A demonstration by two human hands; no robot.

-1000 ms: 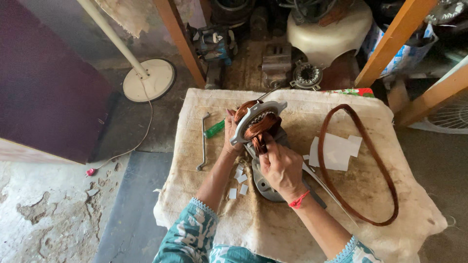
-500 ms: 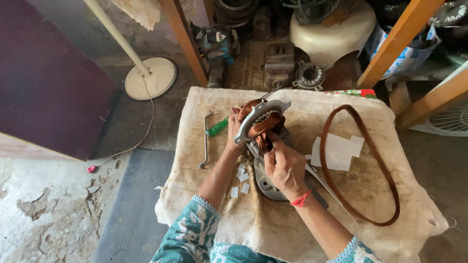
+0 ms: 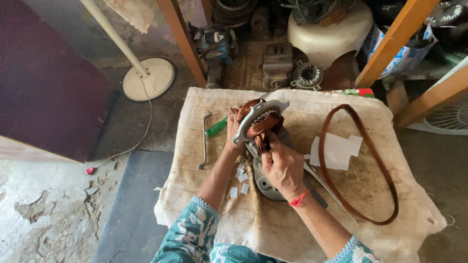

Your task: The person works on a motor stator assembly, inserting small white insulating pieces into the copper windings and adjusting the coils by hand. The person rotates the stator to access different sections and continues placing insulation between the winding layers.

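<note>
A grey metal motor stator (image 3: 258, 117) with copper wire windings stands tilted on a cloth-covered table (image 3: 292, 229). My left hand (image 3: 233, 134) grips its left rim from behind. My right hand (image 3: 282, 163) pinches the copper winding at the stator's lower side, fingers closed on the wire. A grey metal end cover (image 3: 265, 182) lies under my right hand. Small white paper slips (image 3: 240, 180) lie beside my left forearm.
A brown belt loop (image 3: 363, 165) and white paper sheets (image 3: 336, 151) lie to the right. A green-handled screwdriver (image 3: 217, 127) and a bent metal rod (image 3: 204, 141) lie to the left. Wooden posts, a fan stand base (image 3: 148, 78) and motor parts sit beyond the table.
The view has shifted slightly. My hands stay on the stator, with the right hand's fingers working lower on the copper winding.
</note>
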